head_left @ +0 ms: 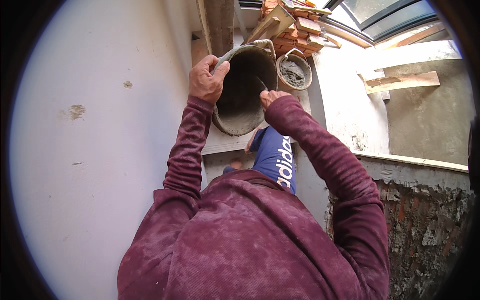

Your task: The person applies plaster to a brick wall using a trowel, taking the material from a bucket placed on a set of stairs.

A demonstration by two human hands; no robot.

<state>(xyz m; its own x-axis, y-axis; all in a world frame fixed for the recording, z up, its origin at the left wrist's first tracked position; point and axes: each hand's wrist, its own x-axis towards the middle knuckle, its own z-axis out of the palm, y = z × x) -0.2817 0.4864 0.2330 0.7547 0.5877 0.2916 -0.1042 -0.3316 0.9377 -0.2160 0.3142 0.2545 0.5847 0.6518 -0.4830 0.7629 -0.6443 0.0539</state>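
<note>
A large mortar-crusted bucket (232, 102) is tipped so that its dark mouth faces me. My left hand (206, 80) is closed on its upper left rim, thumb over the edge. At the bucket's right side, my right hand (273, 100) is closed round a trowel (260, 82), whose thin metal shank points into the mouth. The trowel's blade cannot be made out in the shadow. Grey residue coats the inner wall. Just beyond, to the right, a smaller bucket (296, 88) stands upright with wet grey mortar (292, 73) in it.
Stacked red bricks (304, 36) with boards on top stand behind the buckets. A pale wall (90, 150) runs along my left. On the right are a wooden plank (405, 82) on a ledge and a rough brick wall (425, 235). Upright boards (217, 25) stand at the back.
</note>
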